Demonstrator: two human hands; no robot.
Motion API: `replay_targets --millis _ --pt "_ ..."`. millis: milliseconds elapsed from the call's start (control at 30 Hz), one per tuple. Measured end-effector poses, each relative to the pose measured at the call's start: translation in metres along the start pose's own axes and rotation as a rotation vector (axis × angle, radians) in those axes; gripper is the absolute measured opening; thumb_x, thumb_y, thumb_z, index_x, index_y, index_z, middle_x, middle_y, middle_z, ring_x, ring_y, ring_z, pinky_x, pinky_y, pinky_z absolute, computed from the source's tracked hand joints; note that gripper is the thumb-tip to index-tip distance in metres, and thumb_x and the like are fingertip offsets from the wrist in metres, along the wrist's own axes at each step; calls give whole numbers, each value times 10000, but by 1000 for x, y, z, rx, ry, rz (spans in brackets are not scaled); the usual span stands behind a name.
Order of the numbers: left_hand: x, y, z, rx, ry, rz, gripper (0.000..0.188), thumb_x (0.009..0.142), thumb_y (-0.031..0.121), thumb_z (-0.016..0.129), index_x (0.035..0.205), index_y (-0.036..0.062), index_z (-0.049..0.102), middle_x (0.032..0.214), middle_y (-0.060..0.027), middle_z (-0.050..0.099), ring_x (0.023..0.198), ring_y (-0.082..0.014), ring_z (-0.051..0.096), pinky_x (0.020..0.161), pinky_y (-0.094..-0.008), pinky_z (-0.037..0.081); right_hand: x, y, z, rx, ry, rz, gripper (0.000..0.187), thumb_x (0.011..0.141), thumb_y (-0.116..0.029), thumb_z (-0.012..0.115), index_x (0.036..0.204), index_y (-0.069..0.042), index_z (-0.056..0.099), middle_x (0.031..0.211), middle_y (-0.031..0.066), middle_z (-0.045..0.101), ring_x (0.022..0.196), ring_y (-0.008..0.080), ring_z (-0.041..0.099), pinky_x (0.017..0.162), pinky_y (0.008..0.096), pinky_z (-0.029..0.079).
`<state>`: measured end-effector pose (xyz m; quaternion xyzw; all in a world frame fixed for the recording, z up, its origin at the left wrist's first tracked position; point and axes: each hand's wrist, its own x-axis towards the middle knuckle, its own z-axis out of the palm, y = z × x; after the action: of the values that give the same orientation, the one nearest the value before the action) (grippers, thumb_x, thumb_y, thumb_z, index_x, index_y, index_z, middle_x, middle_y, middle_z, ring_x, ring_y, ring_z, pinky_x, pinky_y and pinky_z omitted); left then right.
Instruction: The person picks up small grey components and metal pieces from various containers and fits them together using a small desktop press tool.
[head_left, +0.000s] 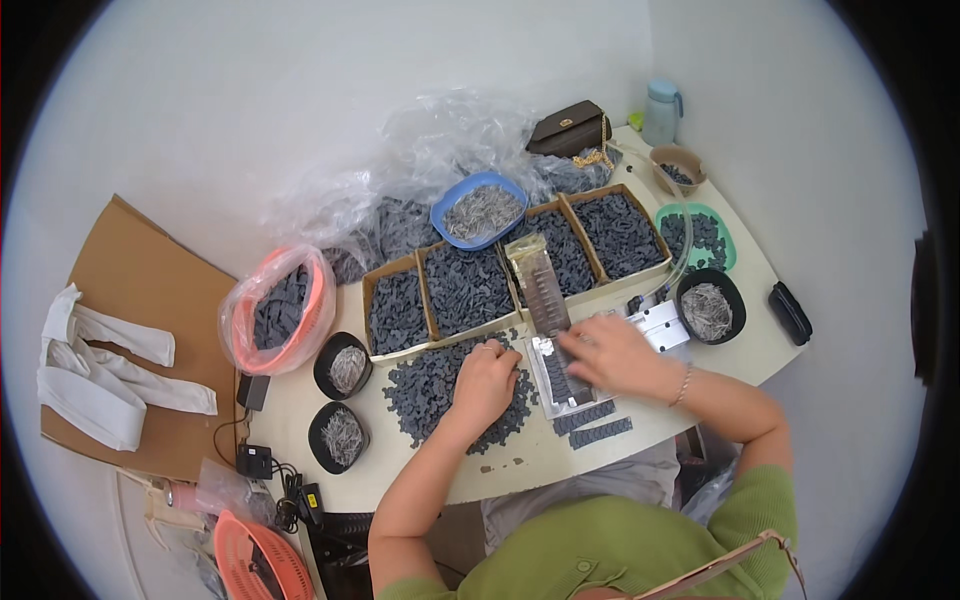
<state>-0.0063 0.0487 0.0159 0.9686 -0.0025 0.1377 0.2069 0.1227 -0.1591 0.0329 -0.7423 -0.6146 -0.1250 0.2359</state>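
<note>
Left hand (pixel 487 380) curls over the dark-grey pieces (pixel 420 390); I can't tell whether it grips one. To its right, my right hand (pixel 622 355), grip equally unclear, meets the metal fixture (pixel 541 372). Beyond both sits a divided box (pixel 427 297).

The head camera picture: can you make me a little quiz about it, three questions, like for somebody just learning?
1. Pick one: the left hand is down at which thing?
A. The pile of loose dark grey pieces
B. The orange basket
C. The light-blue jug

2. True or false: the blue basin holds thin silvery pins.

3. Count: how many black bowls hold pins like those?

Key: 1: A. 2: True. 3: Three.
</note>
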Motion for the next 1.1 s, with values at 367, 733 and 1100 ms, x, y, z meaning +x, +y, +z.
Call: replay_targets --millis 367,733,1100 --pt "20 13 -11 -489 -102 -223 143 863 -14 544 995 10 594 859 -101 609 774 -206 606 712 -293 488 -77 216 -79 -158 -146 713 195 716 -93 702 908 -66 686 914 119 688 864 294 650 781 398 509" --pt "17 1 -6 -813 -188 -342 195 900 -28 557 1080 -28 633 938 -60 663 857 -113 639 781 -242 515 -70 240 -61 -64 -51 799 161 725 -115 713 864 -42 675 868 147 665 806 295 648 743 390 515" --pt "24 18 4 -358 137 -58 151 764 -52 644 904 5 648 825 -95 627 728 -191 648 662 -277 522 -77 230 -62 -252 -186 760 135 713 -78 691 845 -50 684 921 159 649 874 321 633 790 410 502"
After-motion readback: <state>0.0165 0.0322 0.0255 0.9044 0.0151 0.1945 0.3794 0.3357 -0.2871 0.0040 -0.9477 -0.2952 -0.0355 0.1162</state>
